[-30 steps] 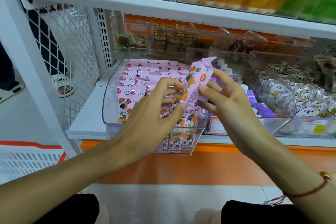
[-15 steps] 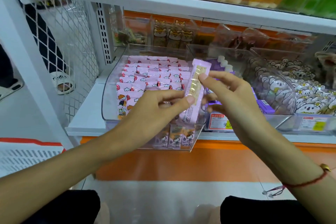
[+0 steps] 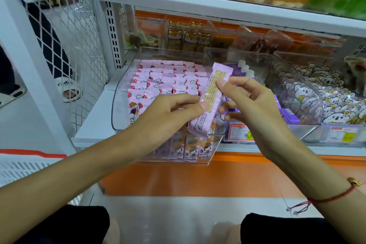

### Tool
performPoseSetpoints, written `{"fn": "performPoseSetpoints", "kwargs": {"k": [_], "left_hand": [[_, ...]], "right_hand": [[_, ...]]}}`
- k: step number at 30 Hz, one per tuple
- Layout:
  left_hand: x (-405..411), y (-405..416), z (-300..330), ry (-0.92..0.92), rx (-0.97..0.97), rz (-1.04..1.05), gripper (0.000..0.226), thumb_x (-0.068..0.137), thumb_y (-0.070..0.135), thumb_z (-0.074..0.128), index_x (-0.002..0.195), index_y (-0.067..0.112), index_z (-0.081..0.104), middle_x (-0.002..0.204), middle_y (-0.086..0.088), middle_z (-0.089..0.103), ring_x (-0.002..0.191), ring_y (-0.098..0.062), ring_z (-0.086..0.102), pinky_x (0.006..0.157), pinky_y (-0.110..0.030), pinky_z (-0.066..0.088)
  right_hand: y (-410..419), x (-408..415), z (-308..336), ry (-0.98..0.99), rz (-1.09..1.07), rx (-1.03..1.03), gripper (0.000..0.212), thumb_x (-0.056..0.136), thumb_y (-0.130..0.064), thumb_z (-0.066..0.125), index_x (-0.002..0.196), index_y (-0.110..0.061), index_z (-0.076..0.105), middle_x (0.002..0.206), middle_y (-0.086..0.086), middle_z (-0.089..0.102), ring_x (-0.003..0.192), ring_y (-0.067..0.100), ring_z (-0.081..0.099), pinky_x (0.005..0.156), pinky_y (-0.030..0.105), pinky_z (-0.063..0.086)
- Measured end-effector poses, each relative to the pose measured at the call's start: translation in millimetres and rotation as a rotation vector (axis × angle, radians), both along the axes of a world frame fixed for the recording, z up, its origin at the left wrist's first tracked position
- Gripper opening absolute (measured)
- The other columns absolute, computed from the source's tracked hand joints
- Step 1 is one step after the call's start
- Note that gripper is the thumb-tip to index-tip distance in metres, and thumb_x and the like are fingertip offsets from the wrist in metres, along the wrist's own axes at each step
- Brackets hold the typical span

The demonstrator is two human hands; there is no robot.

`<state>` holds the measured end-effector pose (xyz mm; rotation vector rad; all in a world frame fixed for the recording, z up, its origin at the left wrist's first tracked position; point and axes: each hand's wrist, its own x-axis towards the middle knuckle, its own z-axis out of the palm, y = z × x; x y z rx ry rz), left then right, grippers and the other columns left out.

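Presently held: one pink snack packet (image 3: 211, 99), label side up, tilted above the front right corner of the clear bin (image 3: 115, 105). Left hand (image 3: 164, 113) pinched its middle, thumb on top and fingers beneath; right hand (image 3: 255, 111) pinched the upper part between thumb and forefinger (other fingers loosely curled behind).

Risks, as judged: the glossy wrapper might slip from so light a pinch and drop past the bin's front edge to the floor; set down carelessly, it could land crosswise and upset the standing rows of like packets (image 3: 168, 81).

Surroundings: purple boxes (image 3: 287, 117) in the tray just right, price tag (image 3: 239, 132) at the shelf edge, koala-print packets (image 3: 309, 93) further right, white upper shelf (image 3: 138, 0) overhead, mesh side panel (image 3: 79, 45) to the left.

Obstruction: rows stood tightly packed, leaving little gap for re-entry; the upper shelf limited lifting room
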<state>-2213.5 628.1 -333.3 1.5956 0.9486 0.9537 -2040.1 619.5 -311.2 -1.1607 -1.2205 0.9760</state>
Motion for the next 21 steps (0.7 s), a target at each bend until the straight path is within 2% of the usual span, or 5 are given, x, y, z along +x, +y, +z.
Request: {"fn": "performPoseSetpoints", "kwargs": {"k": [6, 9, 13, 18, 21], "left_hand": [[-9, 8, -3, -0.014, 0.204, -0.013, 0.033, 0.078, 0.025, 0.068, 0.109, 0.034, 0.063, 0.107, 0.020, 0.070, 0.102, 0.002, 0.064, 0.086, -0.009, 0.047], [-12, 14, -9, -0.027, 0.254, -0.020, 0.037, 0.085, 0.008, 0.067, 0.111, 0.034, 0.060, 0.109, 0.024, 0.068, 0.109, 0.003, 0.061, 0.096, -0.013, 0.045], [-12, 17, -13, -0.024, 0.277, -0.019, 0.038, 0.086, 0.009, 0.066, 0.112, 0.036, 0.059, 0.113, 0.021, 0.067, 0.111, 0.000, 0.061, 0.097, -0.016, 0.045], [-9, 13, -8, 0.061, 0.378, 0.083, 0.032, 0.081, 0.039, 0.069, 0.112, 0.038, 0.061, 0.102, 0.027, 0.065, 0.093, 0.001, 0.060, 0.082, -0.010, 0.045], [-7, 9, -6, 0.114, 0.437, 0.129, 0.032, 0.078, 0.044, 0.069, 0.109, 0.041, 0.063, 0.101, 0.024, 0.064, 0.090, -0.007, 0.058, 0.074, -0.013, 0.045]], "right_hand": [[0, 6, -1, -0.042, 0.226, 0.130, 0.038, 0.073, -0.016, 0.076, 0.106, -0.019, 0.059, 0.098, 0.002, 0.067, 0.083, 0.015, 0.064, 0.072, 0.020, 0.050], [0, 4, -3, -0.107, 0.260, 0.221, 0.035, 0.072, -0.010, 0.074, 0.101, -0.022, 0.059, 0.099, -0.006, 0.063, 0.084, 0.014, 0.061, 0.079, 0.020, 0.050], [-1, 3, -2, -0.135, 0.241, 0.236, 0.036, 0.073, -0.011, 0.076, 0.102, -0.021, 0.058, 0.101, -0.005, 0.062, 0.083, 0.012, 0.063, 0.081, 0.023, 0.053], [-6, -2, 0, -0.295, 0.032, 0.245, 0.048, 0.067, -0.041, 0.073, 0.108, -0.024, 0.055, 0.102, -0.003, 0.063, 0.070, 0.010, 0.063, 0.066, 0.024, 0.054], [-5, -5, -1, -0.293, -0.034, 0.221, 0.044, 0.072, -0.046, 0.070, 0.103, -0.018, 0.055, 0.085, 0.006, 0.064, 0.053, 0.017, 0.053, 0.046, 0.030, 0.046]]}}
